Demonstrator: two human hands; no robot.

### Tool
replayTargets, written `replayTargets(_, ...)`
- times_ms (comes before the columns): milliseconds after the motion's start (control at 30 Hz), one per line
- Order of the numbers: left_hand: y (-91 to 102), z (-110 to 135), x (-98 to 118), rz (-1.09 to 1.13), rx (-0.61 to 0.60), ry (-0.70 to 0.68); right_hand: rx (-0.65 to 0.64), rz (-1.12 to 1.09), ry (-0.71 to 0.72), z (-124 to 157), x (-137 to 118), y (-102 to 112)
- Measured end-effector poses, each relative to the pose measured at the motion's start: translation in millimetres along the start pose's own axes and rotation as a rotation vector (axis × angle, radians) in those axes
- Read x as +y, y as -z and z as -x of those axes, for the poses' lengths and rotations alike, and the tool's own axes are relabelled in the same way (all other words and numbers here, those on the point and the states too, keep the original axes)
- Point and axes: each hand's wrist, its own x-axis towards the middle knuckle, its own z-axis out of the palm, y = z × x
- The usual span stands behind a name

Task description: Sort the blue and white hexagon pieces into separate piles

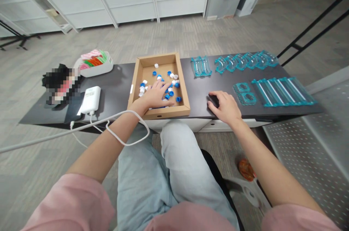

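My left hand [157,95] is over the cardboard tray box [185,94], its fingers spread and reaching down among small blue and white plastic pieces that look like hexagonal caps. A blue piece [178,99] and a white piece [156,66] lie apart from the hand; whether the fingertips touch any is hard to tell. To the right of the box, my right hand [225,106] curls over a small black object [213,100] resembling a computer mouse on the dark tabletop [197,89]. The palm side of this hand is hidden.
Teal transparent plastic parts stand in groups: upright ones [201,66], a curved row [247,61], two small frames [244,93] and a long row [283,92]. At left are a white basket [98,70] of colourful items and a white power bank [91,100] whose cable crosses my left forearm.
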Motion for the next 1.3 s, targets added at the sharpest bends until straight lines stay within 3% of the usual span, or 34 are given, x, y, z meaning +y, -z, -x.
replayTargets(200, 7.2, 19, -33, 0.004, 0.108, 0.001, -0.001, 0.004, 0.024, 0, 3, -2)
replayTargets(400, 17.8, 37, -54, -0.033, 0.148, 0.12, 0.004, 0.006, 0.029, -2, 3, -1)
replayTargets(533, 19.0, 31, -56, 0.005, 0.172, 0.2, 0.007, 0.005, 0.027, -2, 3, -1)
replayTargets(767, 15.4, 26, -58, 0.143, 0.26, 0.19, 0.014, -0.002, 0.021, -2, 1, 1)
replayTargets(1100, 20.0, 28, -55, 0.611, 0.441, 0.273, 0.012, -0.008, 0.029, -2, 5, -1)
replayTargets(1300, 20.0, 30, -52, 0.668, 0.45, 0.261, 0.033, -0.002, 0.045, -1, 5, -2)
